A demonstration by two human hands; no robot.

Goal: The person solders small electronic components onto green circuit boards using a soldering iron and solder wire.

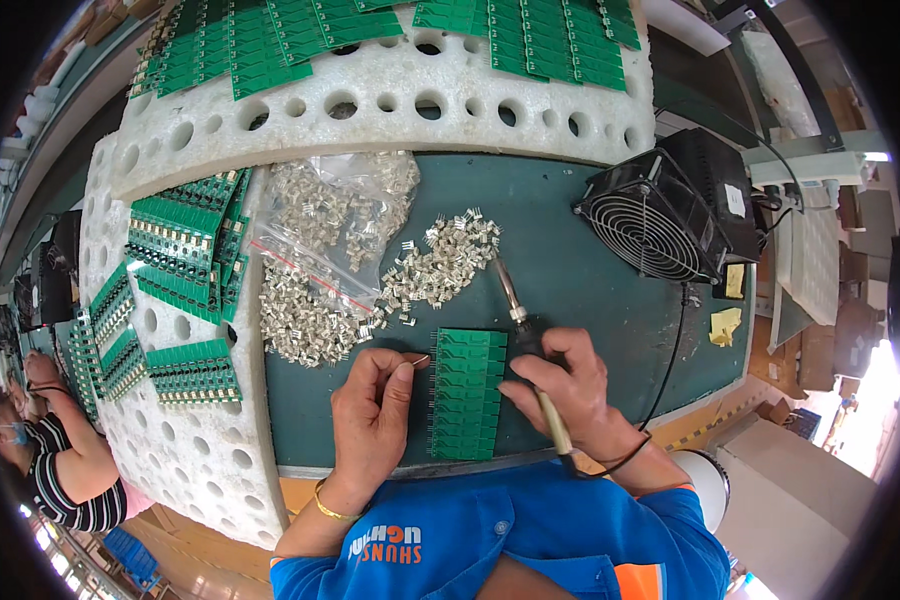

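My right hand (576,392) grips a soldering iron (526,340) by its dark handle. The iron's metal tip points up and away, beside a heap of small silvery pin connectors (435,265). My left hand (372,412) is closed in a pinch at the left edge of a green circuit board panel (473,395). A thin end pokes out between its thumb and forefinger, too small to name. The panel lies flat between my hands, with a row of pins along its left side. More connectors fill and spill from a clear zip bag (355,215).
White foam with round holes (195,450) stands at left and far side (300,125), bearing many green boards (185,375). A black fan (655,215) is at the right, its cable running toward me. Yellow sponge (725,326) lies at the right edge. Another person (75,465) sits far left.
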